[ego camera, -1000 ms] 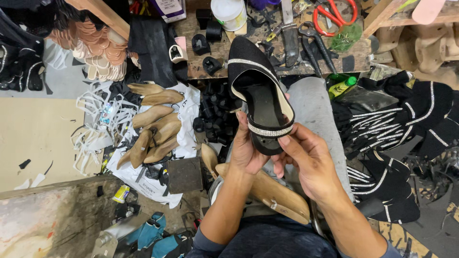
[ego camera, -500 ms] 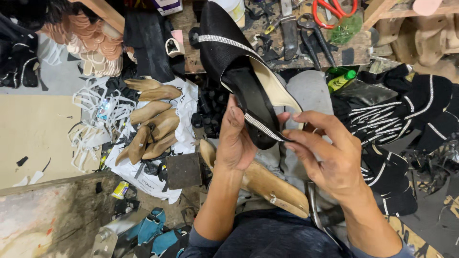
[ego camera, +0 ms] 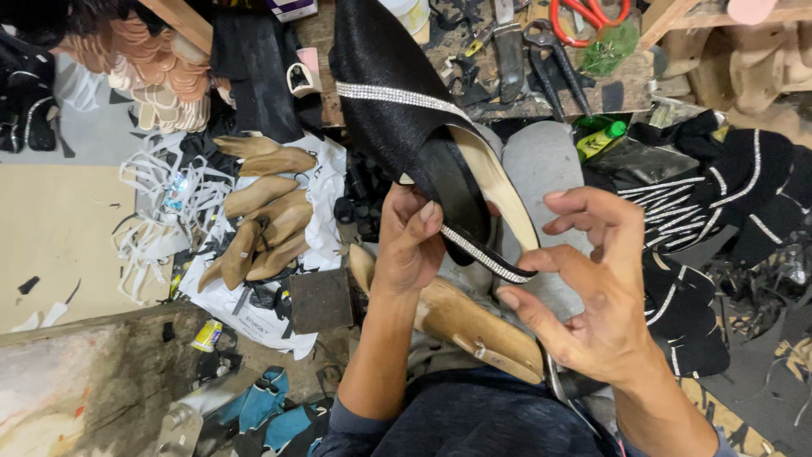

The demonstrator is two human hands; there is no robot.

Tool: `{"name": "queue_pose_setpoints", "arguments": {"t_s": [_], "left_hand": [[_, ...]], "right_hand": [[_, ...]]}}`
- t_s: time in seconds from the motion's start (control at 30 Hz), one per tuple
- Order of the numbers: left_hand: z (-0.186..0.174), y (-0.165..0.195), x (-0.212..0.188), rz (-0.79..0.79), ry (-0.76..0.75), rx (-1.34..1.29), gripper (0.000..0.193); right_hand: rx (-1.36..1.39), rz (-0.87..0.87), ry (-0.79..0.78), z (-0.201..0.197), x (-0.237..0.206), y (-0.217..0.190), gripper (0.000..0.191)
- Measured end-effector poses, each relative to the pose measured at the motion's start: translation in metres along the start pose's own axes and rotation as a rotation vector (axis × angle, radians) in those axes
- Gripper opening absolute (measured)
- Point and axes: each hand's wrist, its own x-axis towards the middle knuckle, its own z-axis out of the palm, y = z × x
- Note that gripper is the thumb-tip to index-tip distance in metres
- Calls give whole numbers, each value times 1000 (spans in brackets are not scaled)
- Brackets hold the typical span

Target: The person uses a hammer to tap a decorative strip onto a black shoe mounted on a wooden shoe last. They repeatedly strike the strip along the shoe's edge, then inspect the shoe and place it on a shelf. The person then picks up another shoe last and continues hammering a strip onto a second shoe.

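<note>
Fingers of the left hand (ego camera: 412, 245) wrap the side of a black pointed shoe upper with rhinestone strips (ego camera: 397, 110), held up over the lap. Right hand (ego camera: 596, 296) spreads wide, thumb and forefinger touching the glittering back strap. Beneath lies a wooden shoe last (ego camera: 474, 326); more tan lasts (ego camera: 266, 216) rest on white paper at left.

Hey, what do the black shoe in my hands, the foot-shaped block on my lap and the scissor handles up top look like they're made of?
Black shoe: looks like matte fabric or suede, with a sparkly stone strip; the left hand grips it. Foot-shaped block: pale, smooth wood with visible grain and a metal fitting. Scissor handles: glossy red, likely plastic.
</note>
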Motion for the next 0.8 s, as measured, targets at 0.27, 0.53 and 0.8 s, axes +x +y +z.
{"name": "queue_pose_setpoints", "arguments": {"t_s": [0.27,0.53,0.8], "left_hand": [[18,-11,1,222,216,323,72],[38,-13,-12,58,167,467,81],[46,1,-13,-28,215,450,72]], "right_hand": [[253,222,187,41,-2,12,45],[501,672,189,63,-23,35,21],[162,704,-113,34,-24,32,20]]}}
